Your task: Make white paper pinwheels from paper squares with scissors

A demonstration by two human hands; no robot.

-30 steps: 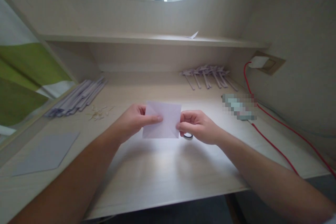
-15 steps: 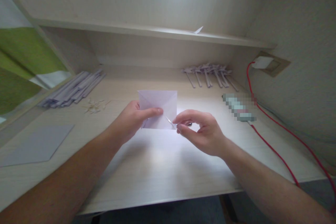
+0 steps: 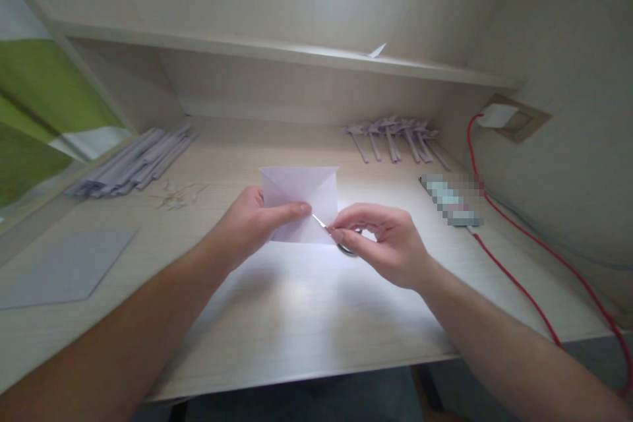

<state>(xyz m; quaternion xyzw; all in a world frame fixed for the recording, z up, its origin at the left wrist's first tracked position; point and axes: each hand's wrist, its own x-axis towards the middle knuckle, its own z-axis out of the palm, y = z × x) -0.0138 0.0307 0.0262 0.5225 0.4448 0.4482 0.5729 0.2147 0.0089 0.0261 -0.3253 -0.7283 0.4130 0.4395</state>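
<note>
My left hand (image 3: 257, 224) pinches a small white square of creased paper (image 3: 301, 201) between thumb and fingers, holding it upright above the desk (image 3: 297, 316). My right hand (image 3: 383, 244) is closed on a small pair of scissors (image 3: 336, 237). Their thin metal blades point up and left and touch the paper's lower right part, close to my left thumb. A finger ring of the scissors shows below my right fingers.
A bundle of folded paper strips (image 3: 133, 161) lies at the back left, with small paper scraps (image 3: 175, 194) beside it. Several folded paper pieces with stems (image 3: 395, 135) lie at the back right. A grey sheet (image 3: 64, 267) lies front left. A red cable (image 3: 519, 277) runs from a wall socket (image 3: 514, 117).
My left hand turned the paper and lifted it slightly. My right hand let go of the paper's edge, now grips the scissors, and brought the blades to the paper.
</note>
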